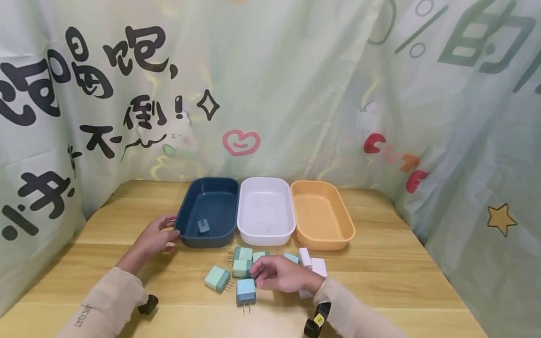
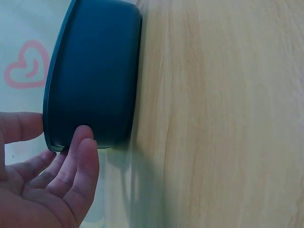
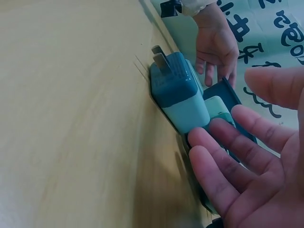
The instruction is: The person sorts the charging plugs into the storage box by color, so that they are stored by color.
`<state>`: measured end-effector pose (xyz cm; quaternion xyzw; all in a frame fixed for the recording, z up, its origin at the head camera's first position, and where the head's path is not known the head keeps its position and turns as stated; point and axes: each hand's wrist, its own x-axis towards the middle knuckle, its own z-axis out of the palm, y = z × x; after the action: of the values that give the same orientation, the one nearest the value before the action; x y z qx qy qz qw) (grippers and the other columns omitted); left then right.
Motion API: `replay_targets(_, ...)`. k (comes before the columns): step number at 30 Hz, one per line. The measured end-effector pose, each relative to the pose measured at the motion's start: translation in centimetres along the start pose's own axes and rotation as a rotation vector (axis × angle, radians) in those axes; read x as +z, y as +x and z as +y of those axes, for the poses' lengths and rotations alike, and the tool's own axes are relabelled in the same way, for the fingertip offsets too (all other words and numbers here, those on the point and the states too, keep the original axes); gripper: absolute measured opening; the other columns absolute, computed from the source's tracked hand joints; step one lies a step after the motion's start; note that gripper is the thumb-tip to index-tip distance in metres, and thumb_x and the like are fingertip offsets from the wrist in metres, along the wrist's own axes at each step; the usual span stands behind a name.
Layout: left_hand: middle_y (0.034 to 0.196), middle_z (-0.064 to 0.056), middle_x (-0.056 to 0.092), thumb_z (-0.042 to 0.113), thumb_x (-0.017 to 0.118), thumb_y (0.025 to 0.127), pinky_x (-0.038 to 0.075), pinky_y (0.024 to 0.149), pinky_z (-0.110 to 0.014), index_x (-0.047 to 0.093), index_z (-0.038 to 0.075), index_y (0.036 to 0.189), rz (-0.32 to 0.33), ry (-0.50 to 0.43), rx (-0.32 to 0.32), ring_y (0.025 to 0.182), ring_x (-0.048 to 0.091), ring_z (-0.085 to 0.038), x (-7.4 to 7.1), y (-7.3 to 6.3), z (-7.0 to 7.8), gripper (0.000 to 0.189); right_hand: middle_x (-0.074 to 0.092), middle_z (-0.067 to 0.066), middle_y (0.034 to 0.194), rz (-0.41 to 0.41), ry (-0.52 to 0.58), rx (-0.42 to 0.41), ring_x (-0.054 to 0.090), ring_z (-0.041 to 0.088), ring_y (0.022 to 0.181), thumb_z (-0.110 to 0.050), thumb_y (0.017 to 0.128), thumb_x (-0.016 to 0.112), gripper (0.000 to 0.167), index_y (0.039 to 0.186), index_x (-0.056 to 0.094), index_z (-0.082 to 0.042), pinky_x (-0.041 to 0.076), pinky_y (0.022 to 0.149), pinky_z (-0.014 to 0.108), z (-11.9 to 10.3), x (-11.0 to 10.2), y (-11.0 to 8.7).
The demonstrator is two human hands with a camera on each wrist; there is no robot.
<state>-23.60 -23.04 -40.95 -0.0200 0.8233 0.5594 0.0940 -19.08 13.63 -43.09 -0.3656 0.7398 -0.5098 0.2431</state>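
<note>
My left hand (image 1: 153,238) touches the front left corner of a navy tray (image 1: 211,202), thumb at the rim, the other fingers loosely extended along its side in the left wrist view. One small blue-grey plug charger (image 1: 204,226) lies inside that tray. Over the group of chargers hovers my right hand (image 1: 285,274), fingers loosely bent and nothing held. Just left of it, a light and dark blue charger (image 1: 246,292) has its prongs toward me; its blue body (image 3: 178,92) appears near the fingertips in the right wrist view. Two-tone green chargers (image 1: 217,279) (image 1: 242,268) lie around it.
A white tray (image 1: 266,206) and an orange tray (image 1: 323,211) stand side by side, right of the navy one. White chargers (image 1: 304,257) (image 1: 319,266) lie behind my right wrist, partly hidden. A printed curtain (image 1: 287,94) hangs behind the wooden table (image 1: 389,281).
</note>
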Motion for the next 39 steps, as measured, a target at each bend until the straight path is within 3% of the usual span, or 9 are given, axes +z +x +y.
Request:
replay_targets(8, 0.143, -0.032, 0.034, 0.005, 0.051, 0.097, 0.055, 0.073, -0.041, 0.025, -0.004, 0.148, -0.006, -0.004, 0.010, 0.094, 0.064, -0.027, -0.1, 0.0, -0.1, 0.058, 0.064, 0.006, 0.106, 0.019, 0.001, 0.075, 0.065, 0.018, 0.094, 0.004, 0.084, 0.069, 0.029, 0.112, 0.061, 0.000, 0.051, 0.084, 0.026, -0.2, 0.5, 0.2)
replay_targets(18, 0.143, -0.031, 0.036, 0.004, 0.051, 0.097, 0.055, 0.074, -0.041, 0.027, -0.002, 0.148, -0.001, -0.003, -0.004, 0.094, 0.063, -0.028, 0.1, 0.0, -0.1, 0.057, 0.065, -0.003, 0.104, 0.024, -0.051, 0.131, 0.064, 0.013, 0.093, 0.002, 0.074, 0.080, 0.045, 0.115, 0.064, -0.003, 0.052, 0.079, 0.025, -0.5, 0.8, 0.1)
replay_targets(39, 0.143, -0.032, 0.035, 0.003, 0.051, 0.096, 0.055, 0.073, -0.040, 0.027, -0.003, 0.148, 0.001, 0.007, 0.004, 0.092, 0.064, -0.027, 0.0, 0.0, 0.1, 0.057, 0.067, -0.009, 0.087, 0.021, -0.368, 0.068, 0.061, 0.001, 0.076, -0.010, 0.068, 0.088, 0.050, 0.114, 0.068, -0.009, 0.050, 0.067, 0.017, -0.7, 1.6, 0.8)
